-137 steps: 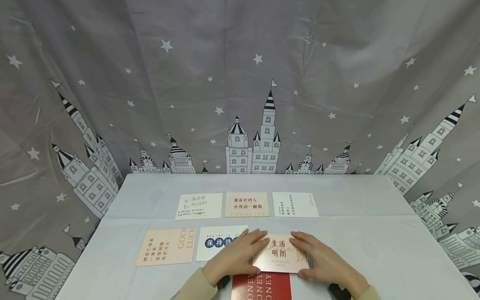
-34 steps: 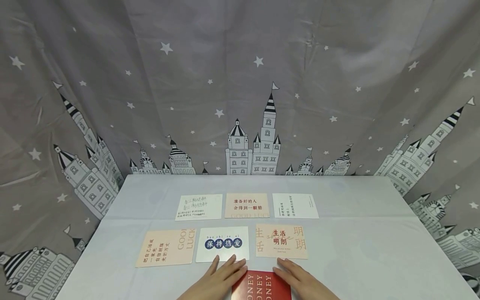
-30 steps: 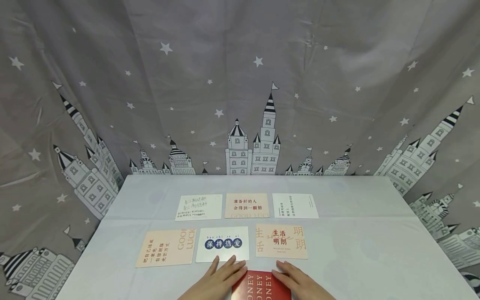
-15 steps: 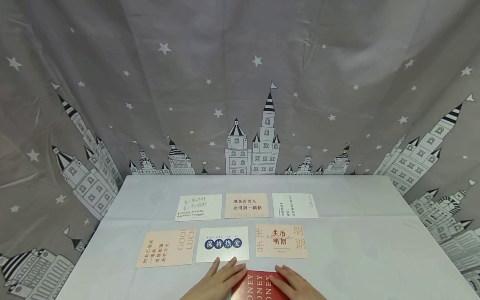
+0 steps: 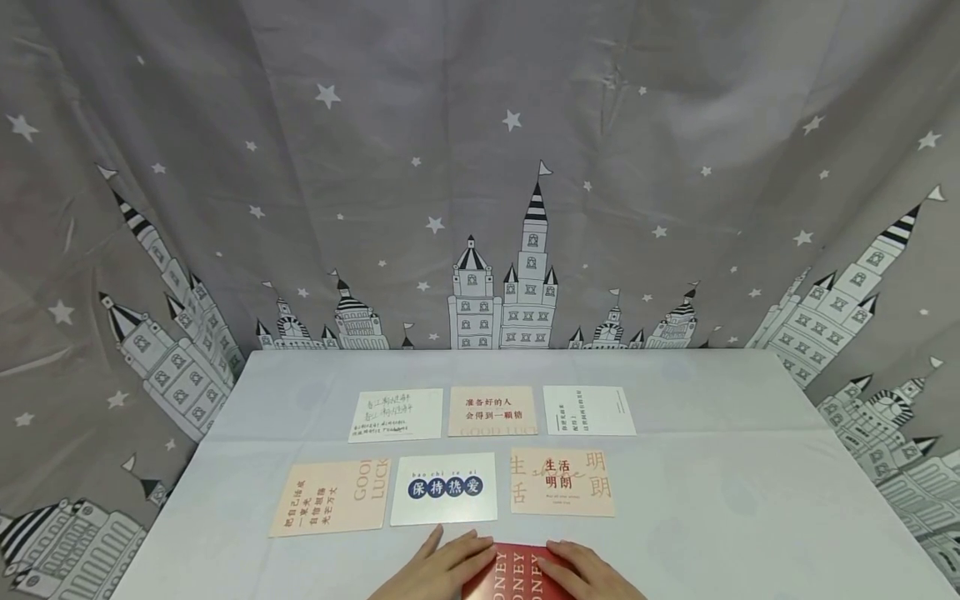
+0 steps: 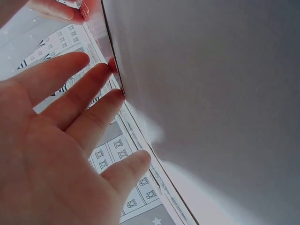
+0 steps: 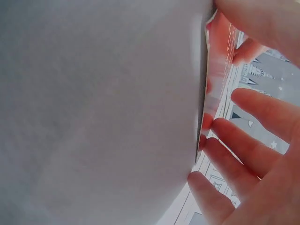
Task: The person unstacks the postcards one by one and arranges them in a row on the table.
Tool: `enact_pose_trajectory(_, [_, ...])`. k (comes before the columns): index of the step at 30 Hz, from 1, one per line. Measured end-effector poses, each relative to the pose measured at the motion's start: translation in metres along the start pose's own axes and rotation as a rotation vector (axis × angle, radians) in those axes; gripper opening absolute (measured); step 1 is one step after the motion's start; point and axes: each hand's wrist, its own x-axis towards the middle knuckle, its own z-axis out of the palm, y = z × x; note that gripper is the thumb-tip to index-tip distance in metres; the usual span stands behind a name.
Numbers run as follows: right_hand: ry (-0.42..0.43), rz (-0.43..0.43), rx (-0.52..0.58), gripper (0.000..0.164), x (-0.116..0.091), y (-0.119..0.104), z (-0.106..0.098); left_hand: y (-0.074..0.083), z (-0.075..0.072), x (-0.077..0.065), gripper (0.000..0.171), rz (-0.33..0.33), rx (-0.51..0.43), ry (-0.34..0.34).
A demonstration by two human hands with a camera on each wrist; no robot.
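A red card (image 5: 517,573) with pale "ONEY" lettering lies at the near edge of the head view, its lower part cut off. My left hand (image 5: 442,568) rests at its left side, fingers extended and fingertips at the edge. On the upper right of the card lie the fingers of my right hand (image 5: 587,568). Both wrist views show the card's glossy red face edge-on, with straight, spread fingertips touching it. Just beyond the hands are a white card with blue circles (image 5: 443,508) and a peach card with red characters (image 5: 562,500).
Farther left lies a peach "GOOD LUCK" card (image 5: 330,500). The back row holds a handwritten white card (image 5: 397,414), a peach card (image 5: 493,412) and a white card with vertical text (image 5: 590,412). A white cloth (image 5: 720,500) covers the table before a grey castle-print curtain (image 5: 480,108).
Earlier both hands held the peach card with red characters; it now lies flat in the front row's right place. The hands moved down to the red card, the right shifting slightly inward over it.
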Motion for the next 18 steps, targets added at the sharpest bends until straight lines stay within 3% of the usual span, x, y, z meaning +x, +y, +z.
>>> enact_pose_trajectory(8, [-0.073, -0.006, 0.07, 0.069, 0.0053, 0.0031, -0.0051, 0.0005, 0.0024, -0.0023, 0.076, 0.028, 0.023, 0.027])
enact_pose_trajectory(18, [-0.087, 0.011, 0.144, 0.066, 0.0053, 0.0053, -0.0087, 0.002, 0.0021, -0.0015, 0.075, 0.045, 0.036, 0.053])
